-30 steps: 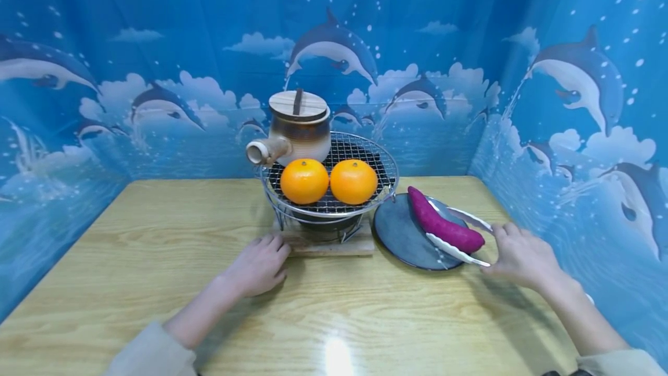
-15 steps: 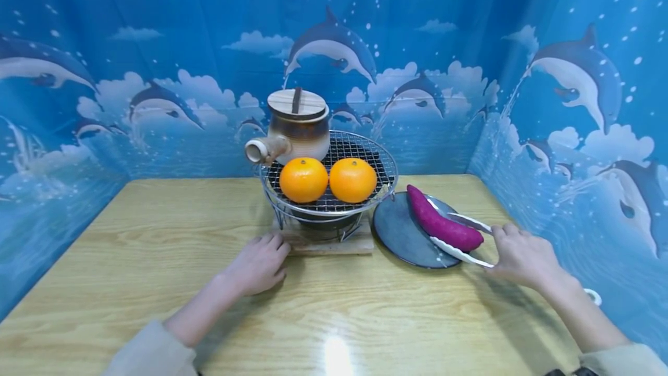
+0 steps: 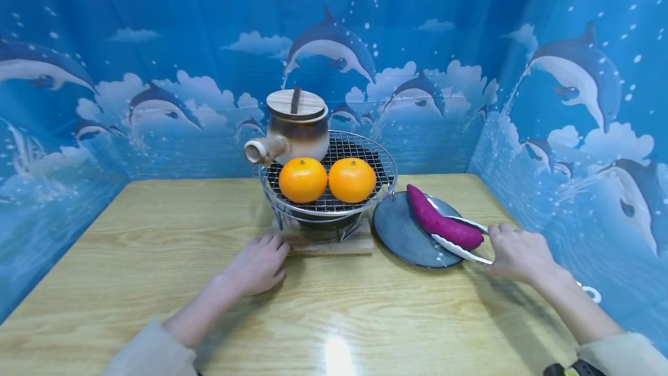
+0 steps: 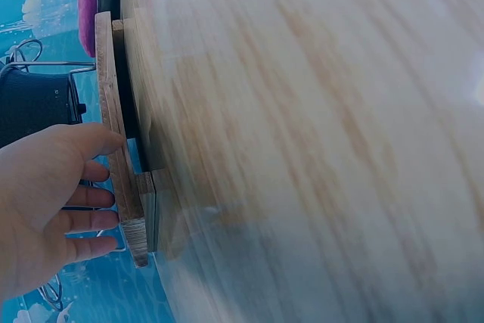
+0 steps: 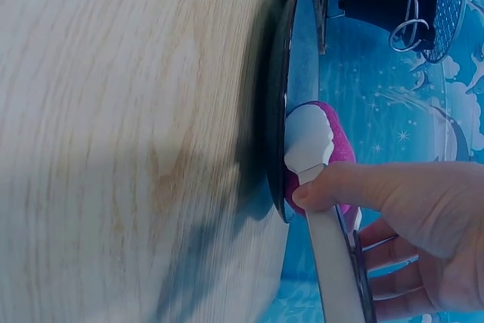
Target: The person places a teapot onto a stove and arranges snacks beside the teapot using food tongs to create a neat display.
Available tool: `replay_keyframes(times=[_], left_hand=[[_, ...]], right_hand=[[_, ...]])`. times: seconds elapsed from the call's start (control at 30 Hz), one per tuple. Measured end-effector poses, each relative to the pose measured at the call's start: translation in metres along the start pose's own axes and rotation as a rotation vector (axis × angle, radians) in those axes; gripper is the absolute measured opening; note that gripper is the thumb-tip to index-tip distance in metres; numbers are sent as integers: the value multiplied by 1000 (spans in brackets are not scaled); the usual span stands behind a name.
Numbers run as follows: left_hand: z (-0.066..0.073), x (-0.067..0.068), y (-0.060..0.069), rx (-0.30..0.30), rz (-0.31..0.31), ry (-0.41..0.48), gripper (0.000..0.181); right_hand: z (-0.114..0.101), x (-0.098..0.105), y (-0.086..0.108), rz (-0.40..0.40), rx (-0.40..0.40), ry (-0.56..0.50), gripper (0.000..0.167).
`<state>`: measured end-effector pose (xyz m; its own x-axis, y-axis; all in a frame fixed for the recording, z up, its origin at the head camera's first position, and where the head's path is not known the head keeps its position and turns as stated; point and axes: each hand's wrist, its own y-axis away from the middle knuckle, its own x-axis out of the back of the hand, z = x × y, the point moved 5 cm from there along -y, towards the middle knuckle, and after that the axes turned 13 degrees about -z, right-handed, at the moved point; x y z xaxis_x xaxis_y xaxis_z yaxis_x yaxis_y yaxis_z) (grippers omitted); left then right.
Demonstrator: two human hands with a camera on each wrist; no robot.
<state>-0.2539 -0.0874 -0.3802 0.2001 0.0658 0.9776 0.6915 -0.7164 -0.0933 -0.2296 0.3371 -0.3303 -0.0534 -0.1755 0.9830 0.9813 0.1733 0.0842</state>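
My right hand (image 3: 519,253) holds white-tipped tongs (image 5: 333,262) by their arms, the thumb on one arm and the fingers along the other. The tong ends lie on either side of a purple sweet potato (image 3: 440,222). It rests on a round dark grey plate (image 3: 394,234) at the right. My left hand (image 3: 259,264) rests at the left front corner of a wooden board (image 3: 334,247), under a small grill. In the left wrist view its fairly straight fingers (image 4: 91,221) touch the board, with the thumb across its edge.
On the round wire grill rack (image 3: 360,143) sit two oranges, one left (image 3: 302,180) and one right (image 3: 352,180). A lidded clay pot (image 3: 300,132) stands behind them, its handle pointing left. A dolphin-print curtain (image 3: 209,62) encloses the wooden table (image 3: 172,231).
My right hand has shifted very slightly, and the tong arms stand a little closer together around the sweet potato. The left hand stays at the board. The head view has drifted a little.
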Motion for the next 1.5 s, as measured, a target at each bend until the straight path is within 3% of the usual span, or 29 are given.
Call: replay_keyframes(times=[0.27, 0.6, 0.97, 1.5], left_hand=[[1, 0, 0, -5, 9, 1, 29], [0, 0, -1, 4, -2, 7, 30], [0, 1, 0, -3, 27, -2, 30], [1, 1, 0, 0, 6, -3, 29]], right_hand=[[-2, -3, 0, 24, -18, -6, 49], [-7, -5, -1, 76, -64, -28, 60], [-5, -7, -2, 42, -76, -39, 59], [-1, -4, -2, 21, -73, -73, 61]])
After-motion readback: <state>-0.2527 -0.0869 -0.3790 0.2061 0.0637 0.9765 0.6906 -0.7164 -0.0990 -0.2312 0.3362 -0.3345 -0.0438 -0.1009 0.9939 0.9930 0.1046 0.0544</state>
